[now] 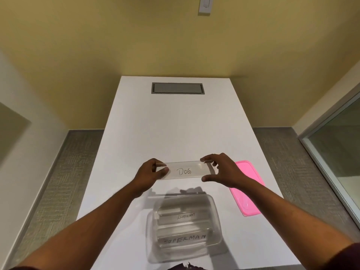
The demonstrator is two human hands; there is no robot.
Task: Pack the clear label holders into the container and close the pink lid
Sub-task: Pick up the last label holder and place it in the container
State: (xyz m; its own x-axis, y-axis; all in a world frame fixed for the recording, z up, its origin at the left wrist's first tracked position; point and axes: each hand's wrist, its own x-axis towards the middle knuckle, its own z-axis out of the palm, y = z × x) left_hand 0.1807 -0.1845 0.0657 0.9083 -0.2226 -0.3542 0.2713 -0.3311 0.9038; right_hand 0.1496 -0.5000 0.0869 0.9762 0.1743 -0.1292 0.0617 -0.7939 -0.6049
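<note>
A clear label holder marked "DOG" [185, 171] hangs level above the table, beyond the container. My left hand [149, 175] pinches its left end and my right hand [222, 170] pinches its right end. Below them, near the table's front edge, sits the clear container [215, 215], open on top. Inside lie two label holders, one marked "ELEPHANT" [185, 216] and one marked "SUPERMAN" [185, 239]. The pink lid [247, 193] lies flat on the table to the right of the container, partly hidden by my right wrist.
The white table [175, 129] runs away from me to a yellow wall. A grey cable hatch [177, 88] is set into its far end. Grey carpet flanks both sides, and a glass panel [339, 145] stands at the right.
</note>
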